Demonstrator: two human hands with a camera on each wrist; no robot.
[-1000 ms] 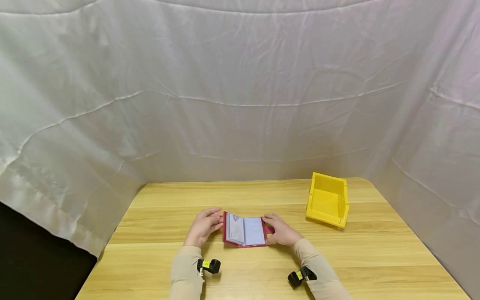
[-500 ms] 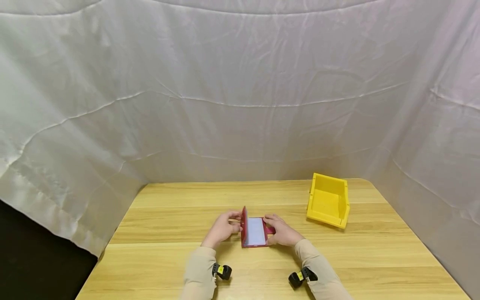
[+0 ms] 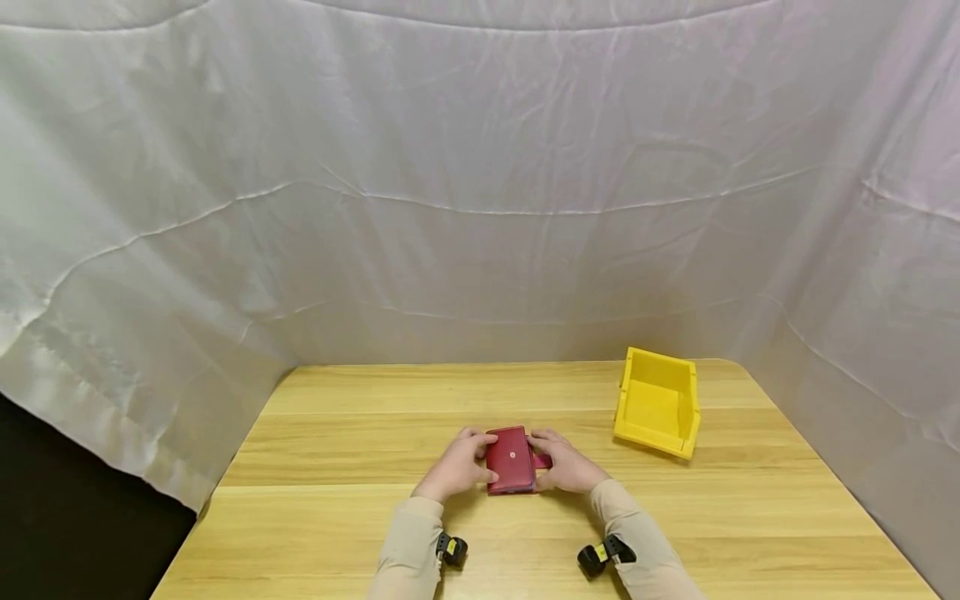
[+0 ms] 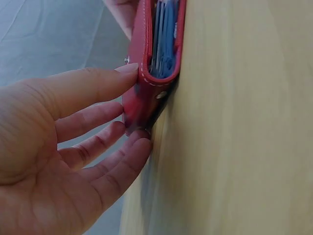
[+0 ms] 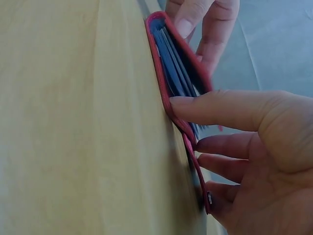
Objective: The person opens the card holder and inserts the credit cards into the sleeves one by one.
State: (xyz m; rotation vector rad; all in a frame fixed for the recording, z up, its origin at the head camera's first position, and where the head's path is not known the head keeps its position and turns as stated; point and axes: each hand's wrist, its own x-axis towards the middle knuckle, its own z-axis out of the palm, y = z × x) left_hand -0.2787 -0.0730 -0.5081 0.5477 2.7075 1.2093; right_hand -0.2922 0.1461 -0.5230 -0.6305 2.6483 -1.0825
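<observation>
A red card holder (image 3: 512,467) lies folded over on the wooden table (image 3: 337,533), a small stud on its upper cover. Clear and bluish sleeves (image 5: 171,61) fill it, and its far edge gapes a little in the right wrist view. My left hand (image 3: 456,467) holds the spine side, thumb at the near corner and fingers at the spine. On the opposite side, my right hand (image 3: 572,468) grips the holder's edge, thumb on the near end. A pinkish-red strap (image 3: 542,461) with a metal snap sticks out under the right hand's fingers.
A yellow plastic bin (image 3: 657,404) stands at the back right of the table, its open side up. Pale grey curtains (image 3: 480,208) hang behind the table and along both sides. Each wrist wears a small black camera on a strap.
The left hand has moved right, swinging the card holder's left cover up and over onto its sleeves. The holder was spread open before and is now folded. The right hand has stayed in place.
</observation>
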